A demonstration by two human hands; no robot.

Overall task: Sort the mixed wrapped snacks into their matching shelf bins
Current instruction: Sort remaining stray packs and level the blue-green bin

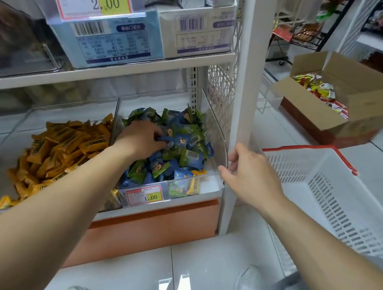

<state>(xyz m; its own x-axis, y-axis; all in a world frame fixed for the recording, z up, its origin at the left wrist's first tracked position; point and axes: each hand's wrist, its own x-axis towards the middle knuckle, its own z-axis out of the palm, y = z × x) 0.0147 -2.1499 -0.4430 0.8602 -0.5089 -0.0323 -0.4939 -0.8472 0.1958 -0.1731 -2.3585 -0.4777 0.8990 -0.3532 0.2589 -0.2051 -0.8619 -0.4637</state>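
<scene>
Left hand (139, 140) reaches into the right bin (218, 133) on the low shelf. Its thumb and curled fingers are closed on a blue packet (163, 139) near the top of the heap — the fingertips sink among the wrappers, so how much of the packet they hold is hard to make out. Right hand (251, 174) grips the same bin's curved clear rim at its near right corner, fingers hooked over the edge and thumb up beside the white shelf post (248, 80).

The blue and green packets (185, 149) fill this bin and lie every way, with no shared direction; their print is too small to read. A stray yellow bar (193, 185) shows through the bin's near wall at the right, standing almost on end with its long axis close to upright. The plastic blurs its lower end. A price tag (144, 195) on the near wall covers whatever lies behind it.

The left bin (72, 110) holds yellow bars (64, 142), most with their long axes running from near left to far right — the left forearm crosses the pile and hides part of it.

On the floor to the right, a white basket (320, 204) with a red rim is cut off by the frame edge. Farther off, an open cardboard box (317, 112) holds red and yellow packets, all blurred.
</scene>
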